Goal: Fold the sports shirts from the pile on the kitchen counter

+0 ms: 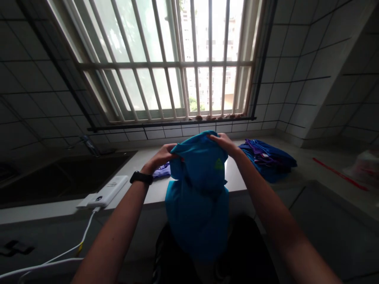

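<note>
A bright blue garment (197, 213) with a small green triangular mark hangs from both hands over the counter's front edge. My left hand (162, 158), with a dark band on the wrist, grips its upper left side. At the upper right edge my right hand (222, 142) pinches the cloth. Folds hide some of the fingertips. Behind the left hand a piece of purple cloth (162, 170) lies on the counter, partly covered. Right of my right arm rests a stack of folded blue and purple clothes (266, 157).
A white power bank (111, 192) with a cable sits at the counter's edge beside the dark sink (74, 173). A red strip (340, 173) and a clear plastic bag (364, 167) lie at the right. The barred window (180, 64) is behind.
</note>
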